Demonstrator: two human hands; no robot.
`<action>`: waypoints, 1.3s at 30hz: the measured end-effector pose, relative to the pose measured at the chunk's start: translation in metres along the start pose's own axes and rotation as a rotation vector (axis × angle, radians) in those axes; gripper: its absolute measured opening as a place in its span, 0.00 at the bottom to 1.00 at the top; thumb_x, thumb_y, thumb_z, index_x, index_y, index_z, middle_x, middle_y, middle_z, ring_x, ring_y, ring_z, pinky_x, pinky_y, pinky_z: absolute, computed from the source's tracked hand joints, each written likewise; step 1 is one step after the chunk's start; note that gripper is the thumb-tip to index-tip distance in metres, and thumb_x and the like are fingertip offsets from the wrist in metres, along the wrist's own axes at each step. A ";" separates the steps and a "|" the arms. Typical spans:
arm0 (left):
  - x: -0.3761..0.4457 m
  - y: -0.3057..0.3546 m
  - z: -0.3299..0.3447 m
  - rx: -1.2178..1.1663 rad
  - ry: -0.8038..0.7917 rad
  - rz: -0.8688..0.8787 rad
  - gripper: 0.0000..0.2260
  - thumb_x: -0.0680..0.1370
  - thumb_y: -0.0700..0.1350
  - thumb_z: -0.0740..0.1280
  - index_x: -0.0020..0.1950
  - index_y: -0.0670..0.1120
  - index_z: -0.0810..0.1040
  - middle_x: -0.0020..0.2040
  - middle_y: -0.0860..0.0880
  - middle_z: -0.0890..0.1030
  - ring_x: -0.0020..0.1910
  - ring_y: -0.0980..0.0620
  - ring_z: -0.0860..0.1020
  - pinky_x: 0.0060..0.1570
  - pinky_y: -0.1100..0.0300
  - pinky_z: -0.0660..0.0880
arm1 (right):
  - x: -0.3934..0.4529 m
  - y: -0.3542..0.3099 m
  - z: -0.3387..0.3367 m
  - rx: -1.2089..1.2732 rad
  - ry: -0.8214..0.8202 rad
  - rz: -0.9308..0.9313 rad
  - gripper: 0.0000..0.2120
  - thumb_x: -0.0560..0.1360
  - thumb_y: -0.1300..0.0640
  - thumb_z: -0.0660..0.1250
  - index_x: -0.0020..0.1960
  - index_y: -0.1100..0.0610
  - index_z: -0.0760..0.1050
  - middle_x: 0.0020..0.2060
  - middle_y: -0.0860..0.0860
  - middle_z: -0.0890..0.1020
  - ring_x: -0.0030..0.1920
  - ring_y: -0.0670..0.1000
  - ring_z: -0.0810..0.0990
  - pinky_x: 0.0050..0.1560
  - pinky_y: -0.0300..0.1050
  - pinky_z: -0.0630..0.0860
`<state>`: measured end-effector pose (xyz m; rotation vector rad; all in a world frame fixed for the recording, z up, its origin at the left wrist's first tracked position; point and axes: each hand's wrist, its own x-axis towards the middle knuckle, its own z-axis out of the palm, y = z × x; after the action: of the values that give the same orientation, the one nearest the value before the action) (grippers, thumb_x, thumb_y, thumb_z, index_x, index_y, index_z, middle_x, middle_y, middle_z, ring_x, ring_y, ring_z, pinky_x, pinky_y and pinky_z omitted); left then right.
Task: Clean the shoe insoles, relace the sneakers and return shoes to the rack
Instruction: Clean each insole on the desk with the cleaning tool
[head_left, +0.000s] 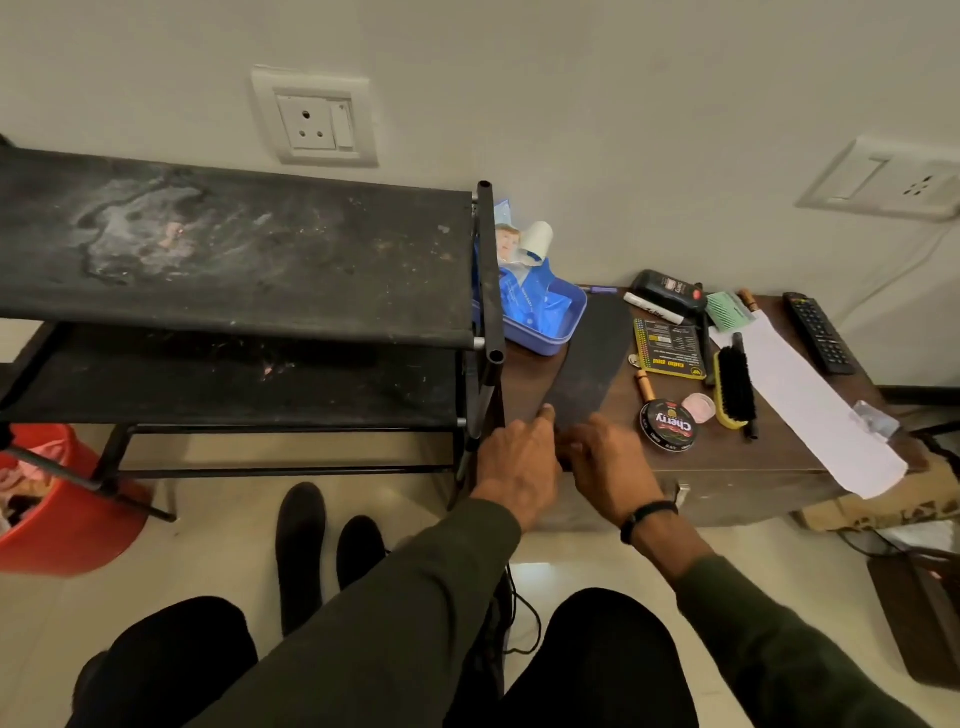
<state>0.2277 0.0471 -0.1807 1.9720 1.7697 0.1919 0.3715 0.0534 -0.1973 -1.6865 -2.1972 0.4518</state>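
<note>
The low table (727, 467) serves as landmark. Left of it, touching its left edge, stands the shoe rack (234, 270). On the table's left part lies an insole (589, 358), lengthwise front to back; both hands meet at its near end, left hand (519, 457) beside right hand (608, 462). Behind the insole, at the table's back left corner, sits a tray of packets (540, 312). Right of the insole lie a polish tin (668, 425), then a shoe brush (733, 387), then a paper strip (810, 405). A remote control (820, 332) lies at the back right. On the floor before the rack lie two more insoles (301, 551).
</note>
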 end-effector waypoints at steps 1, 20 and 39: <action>0.000 0.000 0.000 0.014 -0.030 0.000 0.28 0.83 0.44 0.61 0.82 0.51 0.57 0.65 0.39 0.76 0.61 0.37 0.77 0.59 0.47 0.73 | -0.007 0.003 -0.002 0.066 -0.010 0.075 0.04 0.77 0.58 0.71 0.45 0.53 0.85 0.40 0.49 0.83 0.39 0.49 0.81 0.40 0.38 0.74; 0.008 0.002 -0.021 0.498 -0.093 0.193 0.28 0.84 0.40 0.58 0.83 0.45 0.52 0.64 0.42 0.76 0.60 0.42 0.78 0.50 0.50 0.75 | 0.120 0.035 -0.032 -0.090 0.083 0.456 0.09 0.77 0.56 0.72 0.52 0.62 0.82 0.48 0.61 0.84 0.50 0.60 0.82 0.46 0.46 0.75; 0.006 -0.008 -0.011 0.472 -0.054 0.204 0.26 0.86 0.43 0.56 0.83 0.49 0.53 0.59 0.42 0.79 0.55 0.42 0.80 0.42 0.52 0.69 | 0.064 -0.004 -0.008 -0.012 0.015 0.221 0.07 0.77 0.55 0.71 0.42 0.56 0.84 0.37 0.48 0.79 0.38 0.47 0.75 0.37 0.38 0.66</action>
<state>0.2171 0.0559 -0.1758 2.4604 1.6880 -0.2342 0.3564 0.1150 -0.1840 -1.9421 -2.0154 0.4800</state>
